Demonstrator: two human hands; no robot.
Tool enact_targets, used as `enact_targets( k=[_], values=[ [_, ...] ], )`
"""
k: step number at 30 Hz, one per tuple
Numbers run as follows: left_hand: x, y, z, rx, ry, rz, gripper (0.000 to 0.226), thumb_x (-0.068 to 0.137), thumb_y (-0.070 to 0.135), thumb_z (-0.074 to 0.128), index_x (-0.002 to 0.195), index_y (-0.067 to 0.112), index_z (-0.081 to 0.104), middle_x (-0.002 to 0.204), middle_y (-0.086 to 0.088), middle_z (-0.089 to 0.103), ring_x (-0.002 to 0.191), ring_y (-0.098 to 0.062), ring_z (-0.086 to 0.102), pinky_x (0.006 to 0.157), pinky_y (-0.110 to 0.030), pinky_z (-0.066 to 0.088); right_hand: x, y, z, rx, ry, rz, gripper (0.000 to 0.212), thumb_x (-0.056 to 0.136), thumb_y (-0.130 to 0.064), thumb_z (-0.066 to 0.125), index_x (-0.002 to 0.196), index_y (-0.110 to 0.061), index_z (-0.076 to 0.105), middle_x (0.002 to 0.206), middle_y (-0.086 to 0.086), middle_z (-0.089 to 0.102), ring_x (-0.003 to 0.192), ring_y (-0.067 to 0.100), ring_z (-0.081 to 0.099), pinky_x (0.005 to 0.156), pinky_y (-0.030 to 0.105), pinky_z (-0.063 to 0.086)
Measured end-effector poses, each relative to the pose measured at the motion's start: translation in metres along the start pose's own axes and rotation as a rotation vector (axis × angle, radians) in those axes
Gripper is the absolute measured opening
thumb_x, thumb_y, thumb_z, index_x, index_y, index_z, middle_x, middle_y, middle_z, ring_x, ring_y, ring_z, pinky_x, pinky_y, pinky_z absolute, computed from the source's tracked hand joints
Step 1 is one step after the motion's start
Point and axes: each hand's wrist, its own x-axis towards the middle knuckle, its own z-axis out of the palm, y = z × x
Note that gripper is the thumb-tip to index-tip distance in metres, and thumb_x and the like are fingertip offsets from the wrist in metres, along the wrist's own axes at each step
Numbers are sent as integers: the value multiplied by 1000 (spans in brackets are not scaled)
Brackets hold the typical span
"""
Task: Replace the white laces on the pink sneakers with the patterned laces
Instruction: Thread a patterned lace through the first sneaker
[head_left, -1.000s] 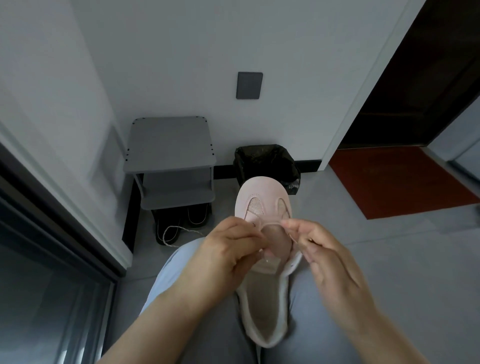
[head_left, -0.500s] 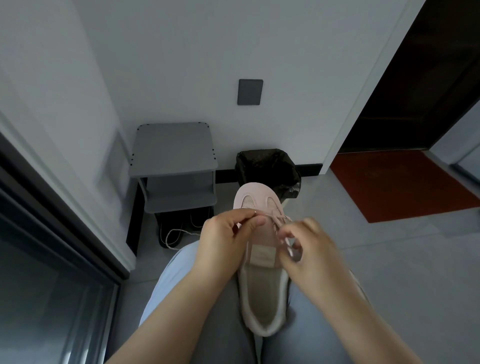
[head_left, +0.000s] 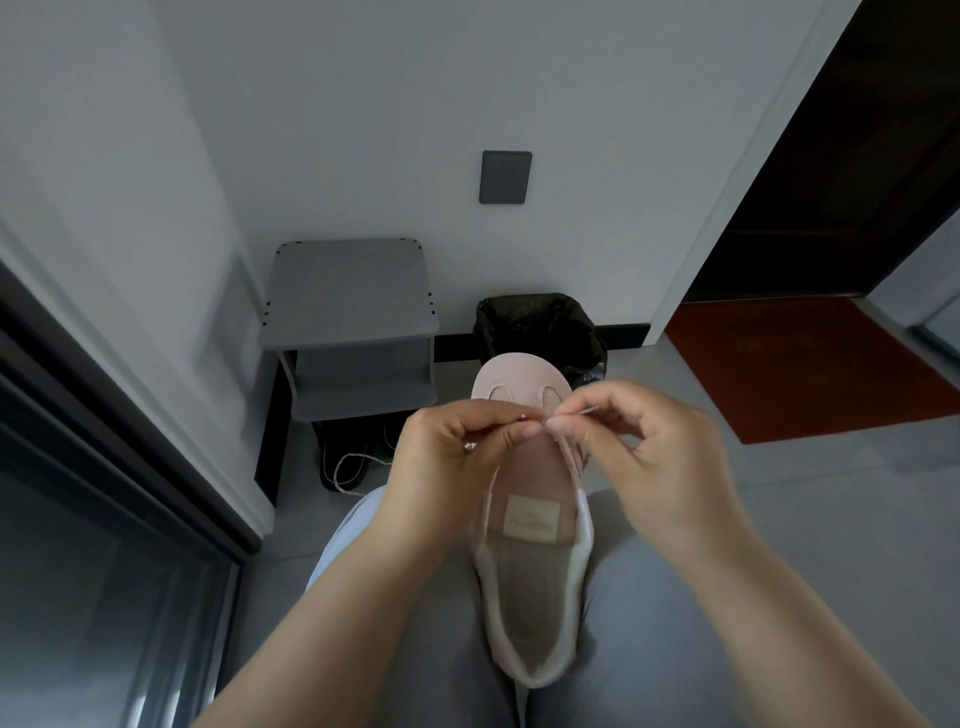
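A: Far left, grey shelf unit (head_left: 353, 312) against the wall, loose cord (head_left: 347, 465) on the floor beneath. Then left hand (head_left: 457, 452), fingers curled, pinching the lace (head_left: 567, 457) up by the toe-end eyelets.

B: Pink sneaker (head_left: 530, 571) lying on the lap, toe pointing away, between both hands. Up from the tongue a second ago, tongue label (head_left: 531, 517) now uncovered.

A: Right hand (head_left: 660, 457) clamped on the lace tip, thumb against finger, almost touching the left.

B: White or patterned? Too thin and blurred to call. Reads as threading at the lowest eyelets, so plenty of lacing left.
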Motion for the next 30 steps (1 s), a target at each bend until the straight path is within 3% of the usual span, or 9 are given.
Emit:
enact_targets(
  k=[2,7,11,16,20,24,27,30],
  values=[
    [0,3,-1,-20,-20,11,8,74,24,70,79,22,75,80,10,74,79,-5,68,73,-18,52,5,-15,-7,88,-1,-44,7,73,-23,71,77,-27,67,72,-22,67,70,-7,63,65,5,44],
    [2,4,-6,-117,-25,-44,11,65,25,67,72,21,74,70,11,72,68,-2,67,62,-13,49,3,-18,-4,68,-217,99,49,67,-25,79,100,-41,47,72,-20,70,71,0,66,71,16,51],
    [2,1,-10,-176,-74,-80,15,65,22,66,74,13,75,74,7,73,75,-6,69,70,-14,50,3,-10,0,-63,-223,92,45,70,-31,76,94,-40,40,77,-26,67,75,-4,63,72,11,47],
    [1,-2,-10,-187,-86,-40,22,70,17,65,85,3,73,80,-2,73,79,-10,67,73,-17,50,1,-11,6,-147,-219,8,41,78,-26,71,96,-35,35,71,-20,65,82,-2,58,71,13,41],
    [3,-6,-10,-193,-91,6,21,70,13,66,88,4,71,80,0,72,80,-10,66,75,-17,49,1,-9,10,-233,-205,-71,47,84,-21,66,89,-42,24,90,-14,63,86,1,53,70,15,40],
    [3,-6,-6,-194,-45,15,24,69,14,67,90,3,70,81,-4,70,79,-9,65,73,-16,48,1,-10,14,-328,-202,-87,38,87,-24,62,90,-34,25,79,-6,66,68,6,58,58,22,46],
    [3,-4,-1,-134,-5,20,17,72,8,69,89,5,72,77,4,69,77,-4,64,72,-14,47,5,-9,12,-289,-204,-11,37,83,-27,67,92,-28,31,74,-5,67,66,4,59,59,17,46],
    [2,-4,0,-108,39,5,13,76,4,69,78,15,74,71,14,68,75,0,63,69,-13,47,13,6,-1,-8,-254,230,37,77,-30,72,96,-23,40,74,-3,67,67,6,61,63,16,47]
  ],
)
